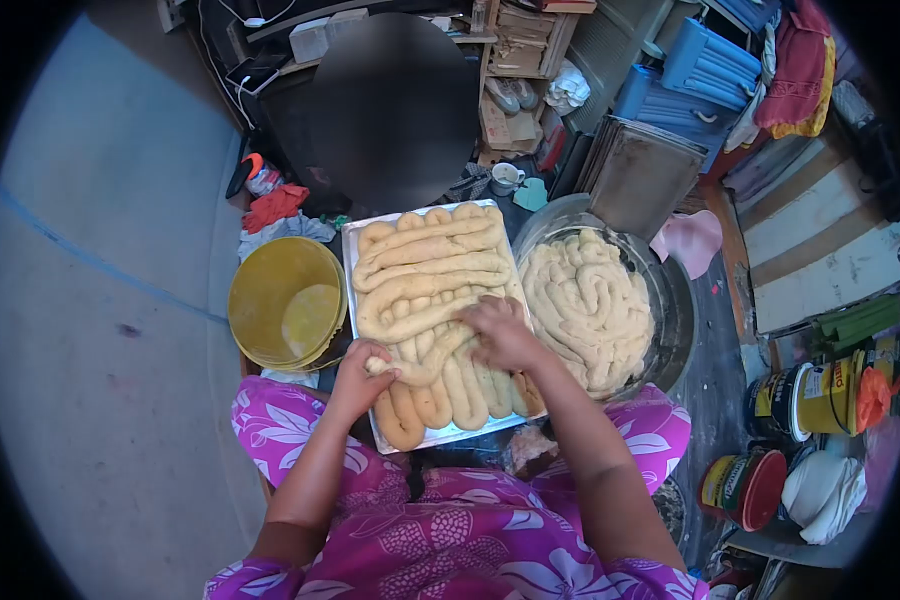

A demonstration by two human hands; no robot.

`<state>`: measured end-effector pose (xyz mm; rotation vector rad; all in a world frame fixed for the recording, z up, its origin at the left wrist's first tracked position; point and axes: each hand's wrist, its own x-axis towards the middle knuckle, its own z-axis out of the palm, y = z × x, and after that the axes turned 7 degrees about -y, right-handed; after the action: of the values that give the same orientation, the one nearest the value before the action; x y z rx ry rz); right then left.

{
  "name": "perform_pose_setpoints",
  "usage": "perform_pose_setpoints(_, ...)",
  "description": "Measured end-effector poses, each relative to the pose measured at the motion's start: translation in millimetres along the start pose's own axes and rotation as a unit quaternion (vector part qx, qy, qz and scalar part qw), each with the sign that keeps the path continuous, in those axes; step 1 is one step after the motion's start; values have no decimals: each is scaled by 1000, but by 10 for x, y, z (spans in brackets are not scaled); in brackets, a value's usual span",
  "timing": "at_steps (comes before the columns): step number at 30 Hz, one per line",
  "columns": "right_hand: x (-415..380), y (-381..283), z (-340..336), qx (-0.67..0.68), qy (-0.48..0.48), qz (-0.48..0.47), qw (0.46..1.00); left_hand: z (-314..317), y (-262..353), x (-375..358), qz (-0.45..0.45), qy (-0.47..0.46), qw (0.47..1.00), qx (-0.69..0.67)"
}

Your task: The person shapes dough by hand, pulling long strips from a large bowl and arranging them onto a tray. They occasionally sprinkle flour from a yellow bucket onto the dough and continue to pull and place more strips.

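Observation:
A white rectangular tray (351, 260) lies in front of me, covered with thick ropes of pale dough (430, 250) folded back and forth in rows. At its lower left, my left hand (355, 378) pinches the end of one dough rope (425, 372) between thumb and fingers. That rope curves up to my right hand (500, 330), whose bent fingers grip it near the tray's right side. Under the rope, more dough strands run lengthwise down the tray. Beside the tray on the right, a large round metal basin (675, 320) holds a coiled heap of dough (590, 310).
A yellow bucket (255, 335) stands against the tray's left side. Dark flat metal sheets (645, 175) lean on the basin's far rim. Beyond the tray are a white cup (506, 178) and red cloth (275, 207). Several paint buckets (745, 490) stand at right.

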<state>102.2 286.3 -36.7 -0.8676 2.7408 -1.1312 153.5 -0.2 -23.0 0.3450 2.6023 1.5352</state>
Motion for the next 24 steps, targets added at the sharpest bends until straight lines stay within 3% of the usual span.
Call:
perform_pose_setpoints(2,-12,-15,193,-148,30,-32,988,-10,33,18,28,-11,999,-32)
perform_pose_setpoints(4,25,27,58,-132,7,2,991,-49,168,19,-46,9,929,-368)
perform_pose_setpoints(5,23,74,-23,-113,-16,38,993,-75,145,20,-48,11,929,-367)
perform_pose_setpoints(6,7,234,-66,-47,45,54,996,-109,97,30,-29,2,935,-353)
perform_pose_setpoints(7,-27,364,-148,-45,45,53,997,-145,30,53,-10,-7,940,-340)
perform_pose_setpoints(8,-71,484,-241,7,98,95,991,-193,-132,95,69,-46,991,-108)
perform_pose_setpoints(9,-100,509,-294,59,149,139,977,-142,-145,93,67,-46,991,-109)
perform_pose_setpoints(10,-140,508,-295,59,148,141,977,-62,-140,83,76,-43,995,42)
perform_pose_setpoints(11,-183,503,-314,3,65,155,986,1,-144,91,85,-39,977,192)
perform_pose_setpoints(12,-216,464,-344,-54,-18,168,984,46,-110,87,35,-63,977,200)
perform_pose_setpoints(13,-228,416,-337,-56,-18,170,984,92,-75,87,37,-64,977,199)
perform_pose_setpoints(15,-183,281,-259,23,89,108,990,172,58,67,78,38,933,349)
perform_pose_setpoints(17,-118,183,-191,-49,54,81,994,133,48,150,86,9,935,343)
perform_pose_setpoints(19,-45,229,-37,-170,27,112,979,99,-94,285,114,-26,894,432)
perform_pose_setpoints(24,229,317,-104,-102,29,223,969,-93,-250,663,72,-22,896,437)
